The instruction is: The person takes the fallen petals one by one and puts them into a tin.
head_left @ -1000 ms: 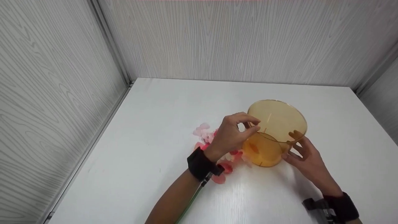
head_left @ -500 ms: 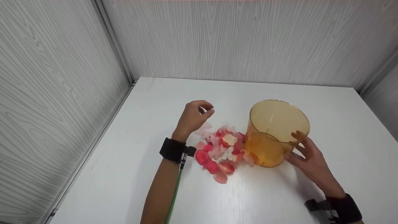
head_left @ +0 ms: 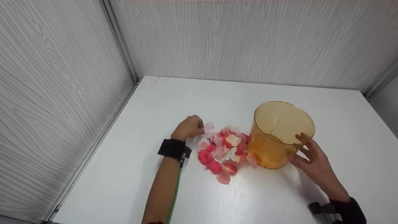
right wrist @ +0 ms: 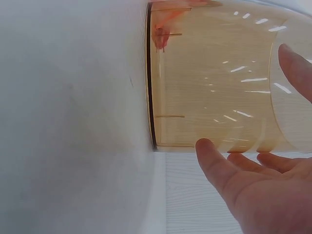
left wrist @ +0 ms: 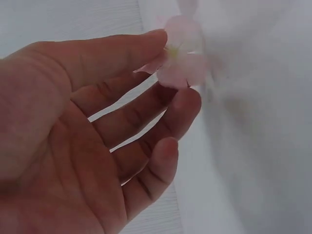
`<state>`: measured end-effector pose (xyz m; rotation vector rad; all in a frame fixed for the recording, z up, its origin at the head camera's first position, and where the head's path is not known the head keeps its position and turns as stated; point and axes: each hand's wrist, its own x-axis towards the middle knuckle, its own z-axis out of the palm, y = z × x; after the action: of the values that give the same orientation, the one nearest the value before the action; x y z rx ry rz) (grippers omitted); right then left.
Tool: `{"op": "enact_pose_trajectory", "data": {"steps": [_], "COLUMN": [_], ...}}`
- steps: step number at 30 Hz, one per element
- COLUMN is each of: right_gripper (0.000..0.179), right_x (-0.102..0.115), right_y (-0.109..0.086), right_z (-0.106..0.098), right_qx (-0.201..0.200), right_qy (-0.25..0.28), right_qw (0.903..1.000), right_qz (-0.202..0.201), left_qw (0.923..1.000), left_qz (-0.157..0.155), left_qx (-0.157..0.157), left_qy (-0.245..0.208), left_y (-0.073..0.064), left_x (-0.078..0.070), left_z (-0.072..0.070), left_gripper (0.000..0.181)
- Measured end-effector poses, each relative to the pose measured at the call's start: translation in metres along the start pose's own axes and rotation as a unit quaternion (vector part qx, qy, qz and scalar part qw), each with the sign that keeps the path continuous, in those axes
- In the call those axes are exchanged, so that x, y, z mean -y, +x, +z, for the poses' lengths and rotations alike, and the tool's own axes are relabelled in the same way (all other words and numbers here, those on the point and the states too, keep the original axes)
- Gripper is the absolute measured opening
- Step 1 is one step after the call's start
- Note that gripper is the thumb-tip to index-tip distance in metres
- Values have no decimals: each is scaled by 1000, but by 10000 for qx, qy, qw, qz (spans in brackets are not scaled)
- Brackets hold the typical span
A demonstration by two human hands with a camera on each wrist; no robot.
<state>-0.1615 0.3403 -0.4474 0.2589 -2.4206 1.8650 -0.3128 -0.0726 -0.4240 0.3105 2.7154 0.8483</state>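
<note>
My left hand (head_left: 189, 127) is at the left edge of a pile of pink, red and white flower petals (head_left: 222, 152) on the table. In the left wrist view, its thumb and fingertips pinch a pale pink flower (left wrist: 181, 58) with a yellowish centre. A see-through amber container (head_left: 267, 149) stands upright just right of the pile. My right hand (head_left: 314, 165) grips its right side, thumb near the front and other fingers showing through the wall. In the right wrist view, those fingers lie along the container's wall (right wrist: 219, 83); some reddish petals show near its base.
The white table (head_left: 124, 174) meets a grey wood-grain panel (head_left: 242, 40) at the back and another panel (head_left: 62, 87) on the left. Black straps (head_left: 171, 148) sit on both wrists, and a green cable (head_left: 176, 193) runs along the left forearm.
My left hand has moved left from the container's rim, past the pile, then down to the pile's left edge, where it pinches a pale flower. The right hand keeps its grip on the container.
</note>
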Motion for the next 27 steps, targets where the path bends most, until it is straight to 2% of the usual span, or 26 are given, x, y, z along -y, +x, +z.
{"op": "enact_pose_trajectory", "data": {"steps": [4,8,11,14,19,23,27], "right_gripper": [86,85,85,85,86,86,85], "right_x": [-1,-2,-1,-1,-1,-1,-2], "right_y": [0,0,0,0,-1,-1,0], "right_z": [0,-1,-1,-2,-2,-2,-1], "right_qx": [17,39,56,57,41,39,49], "right_qy": [183,221,144,81,73,58,70], "right_qw": [9998,9997,9999,9999,9999,9999,9999], "right_qz": [-12,-45,-53,-51,-98,-99,-69], "left_qw": [10000,9995,9972,9907,9687,9455,9177], "left_qz": [-31,80,449,966,1977,2647,3215], "left_qx": [-89,-254,-462,-688,-1110,-1402,-1649], "left_qy": [-32,-169,-379,-664,-1007,-1277,-1652], "left_y": [-8,-17,-24,-30,-40,-48,-52], "left_x": [-2,-4,-5,-11,-30,-50,-71], "left_z": [-11,-23,-33,-40,-47,-46,-34], "left_gripper": [23,22,19,19,16,15,17]}}
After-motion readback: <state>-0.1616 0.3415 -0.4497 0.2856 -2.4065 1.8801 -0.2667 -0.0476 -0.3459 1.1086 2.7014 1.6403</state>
